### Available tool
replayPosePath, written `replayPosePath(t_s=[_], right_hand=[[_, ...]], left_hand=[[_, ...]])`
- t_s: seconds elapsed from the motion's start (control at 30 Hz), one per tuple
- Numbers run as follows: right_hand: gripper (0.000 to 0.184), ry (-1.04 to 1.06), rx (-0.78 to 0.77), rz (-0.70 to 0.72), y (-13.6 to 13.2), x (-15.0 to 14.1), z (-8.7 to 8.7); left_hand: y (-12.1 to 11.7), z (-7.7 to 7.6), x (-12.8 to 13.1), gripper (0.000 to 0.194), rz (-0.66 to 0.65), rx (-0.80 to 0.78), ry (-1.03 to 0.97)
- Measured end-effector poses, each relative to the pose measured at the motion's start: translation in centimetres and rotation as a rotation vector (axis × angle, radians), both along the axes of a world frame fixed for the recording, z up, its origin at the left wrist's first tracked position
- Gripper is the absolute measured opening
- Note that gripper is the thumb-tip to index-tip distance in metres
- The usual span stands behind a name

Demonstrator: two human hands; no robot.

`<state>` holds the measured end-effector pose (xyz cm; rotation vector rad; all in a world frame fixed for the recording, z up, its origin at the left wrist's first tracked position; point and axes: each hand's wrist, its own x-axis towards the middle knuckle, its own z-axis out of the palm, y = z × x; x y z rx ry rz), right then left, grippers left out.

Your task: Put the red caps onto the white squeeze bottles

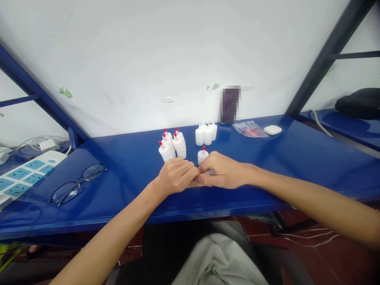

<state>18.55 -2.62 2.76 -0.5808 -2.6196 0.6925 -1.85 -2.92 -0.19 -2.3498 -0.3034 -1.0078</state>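
Note:
My left hand [179, 176] and my right hand [224, 171] meet above the front part of the blue desk, their fingertips touching. My right hand is closed, and a small grey piece [210, 172] shows between its thumb and forefinger; the rest of that piece is hidden. The fingers of my left hand are curled, covering whatever lies within them. Just behind my right hand stands a white squeeze bottle [203, 157] with a red tip. Beyond my left hand is a group of several white bottles [179, 146] with red tips, standing in rows.
White bottles without red tips [204, 135] stand farther back. A clear bag [251, 130] of red pieces lies beside a white rounded case [272, 130]. A pixelated dark rectangle [230, 105] leans against the wall. Glasses [78, 184] and a power strip [29, 174] lie left.

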Motion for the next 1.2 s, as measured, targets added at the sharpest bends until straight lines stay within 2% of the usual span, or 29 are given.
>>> replayPosePath(t_s=[0.13,0.3,0.43,0.5,0.57,0.73,0.9,1.03,1.2], right_hand=[[0.048,0.156,0.068,-0.142,0.9,1.2,0.1],[0.047,0.382,0.037,-0.314,2.5,2.5,-0.2],[0.024,0.520,-0.037,-0.333,3.4,2.7,-0.7],[0.013,0.512,-0.067,-0.357,3.7,2.7,-0.9],[0.013,0.468,-0.064,-0.381,3.8,2.7,-1.1],[0.034,0.357,0.006,-0.430,3.9,2.6,-1.3],[0.047,0.375,0.014,-0.399,4.5,2.9,-1.6],[0.040,0.338,-0.055,-0.375,4.8,3.2,-1.8],[0.038,0.096,0.038,-0.323,4.5,3.4,-1.4]], left_hand=[[0.3,-0.3,-0.3,0.042,0.108,-0.098,0.000],[0.4,-0.6,-0.3,0.036,0.165,-0.364,0.088],[0.3,-0.7,-0.2,0.036,0.183,-0.475,0.108],[0.4,-0.8,-0.3,0.037,0.207,-0.481,0.120],[0.4,-0.9,-0.3,0.039,0.225,-0.479,0.137],[0.5,-0.8,-0.6,0.044,0.199,-0.529,0.135],[0.7,-0.8,-0.8,0.049,0.159,-0.527,0.035],[0.9,-1.1,-0.9,0.044,0.120,-0.547,-0.041],[0.9,-1.2,-0.9,0.030,0.091,-0.540,-0.088]])
